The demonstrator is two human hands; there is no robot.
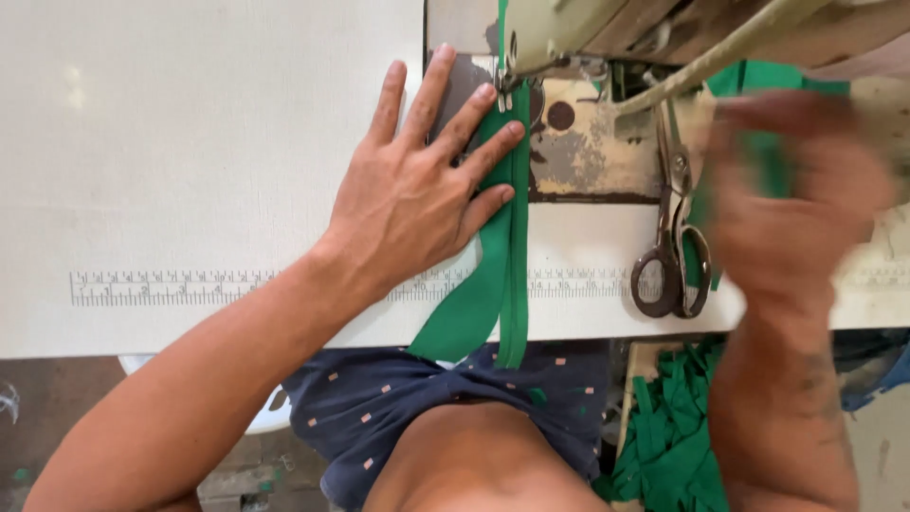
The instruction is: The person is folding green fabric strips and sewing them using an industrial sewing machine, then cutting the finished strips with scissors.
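Observation:
My left hand lies flat with fingers spread on the white table, its fingertips pressing a long green fabric strip that runs from under the sewing machine's presser foot down over the table's front edge. My right hand is blurred by motion at the right, over another piece of green fabric; whether it grips that fabric is unclear. Old metal scissors lie on the table between the two hands.
The sewing machine head stands at the top, with a worn metal bed plate beneath it. A printed ruler strip runs along the table. A heap of green fabric strips lies below the table edge at the right.

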